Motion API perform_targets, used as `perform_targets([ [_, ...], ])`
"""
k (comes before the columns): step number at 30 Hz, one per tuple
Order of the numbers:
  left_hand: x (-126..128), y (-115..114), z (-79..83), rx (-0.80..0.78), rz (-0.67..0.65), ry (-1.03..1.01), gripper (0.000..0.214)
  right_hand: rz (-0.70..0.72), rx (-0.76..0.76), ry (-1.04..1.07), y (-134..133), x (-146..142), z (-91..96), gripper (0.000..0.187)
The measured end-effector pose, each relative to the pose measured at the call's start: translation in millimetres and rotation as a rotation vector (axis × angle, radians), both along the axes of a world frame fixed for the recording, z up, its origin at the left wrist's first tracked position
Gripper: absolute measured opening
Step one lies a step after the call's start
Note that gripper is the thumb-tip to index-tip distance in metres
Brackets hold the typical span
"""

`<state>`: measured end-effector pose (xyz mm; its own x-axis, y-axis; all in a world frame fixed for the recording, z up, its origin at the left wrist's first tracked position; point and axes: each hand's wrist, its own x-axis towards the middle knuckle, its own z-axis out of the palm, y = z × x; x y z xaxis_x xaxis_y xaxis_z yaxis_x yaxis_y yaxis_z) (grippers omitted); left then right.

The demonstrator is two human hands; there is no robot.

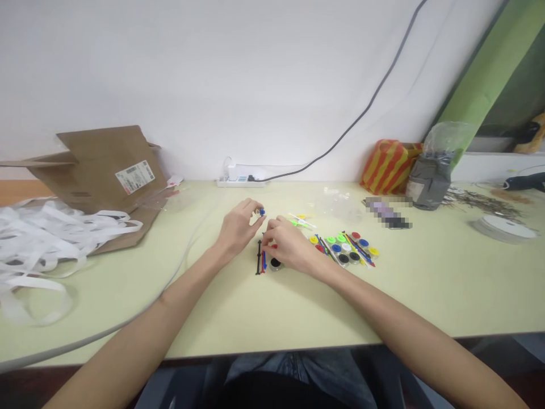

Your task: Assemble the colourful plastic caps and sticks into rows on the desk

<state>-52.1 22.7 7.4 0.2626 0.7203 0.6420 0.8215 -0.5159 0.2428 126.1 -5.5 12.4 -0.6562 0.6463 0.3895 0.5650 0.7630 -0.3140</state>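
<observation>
Between the thumb and index finger of my left hand (pixel 240 227) is a small blue plastic piece (pixel 261 212), raised above the table. My right hand (pixel 286 241) is beside it with fingers bent and pinched; whatever they hold, if anything, is hidden. Below the right fingers lie thin double-ended sticks: a black stick (pixel 258 258) and, beside it, red and blue ones. A round clear container with a black top (pixel 276 264) sits under the right palm, partly covered. To the right are several round pieces with coloured tops, such as a white one (pixel 346 247), among more thin sticks.
Yellow and green pieces (pixel 300 221) lie behind my right hand. White ribbon (pixel 38 244) and an open cardboard box (pixel 114 165) occupy the left. A grey cable (pixel 170 278) crosses under my left forearm. A power strip (pixel 238 180), phone (pixel 387 215) and white spool (pixel 504 227) are further off.
</observation>
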Motion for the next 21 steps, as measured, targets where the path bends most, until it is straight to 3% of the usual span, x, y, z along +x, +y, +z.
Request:
perform_targets([
  [4,2,-2,2.8,-0.092,-0.003,-0.144,0.02,0.066,0.057,0.267,-2,8,8.1,0.008],
  [8,7,-5,4.0,-0.265,-0.196,-0.44,0.03,0.052,0.062,0.543,-3,16,16.6,0.007],
  [12,17,-9,3.4,-0.45,-0.371,-0.635,0.037,-0.033,-0.075,0.742,8,21,13.9,0.013],
  [19,28,-19,5.2,-0.498,-0.449,-0.643,0.031,0.077,-0.478,0.935,24,20,-3.6,0.025],
  [21,30,-22,6.7,-0.506,-0.439,-0.63,0.03,0.074,-0.53,0.951,25,19,-5.0,0.028],
])
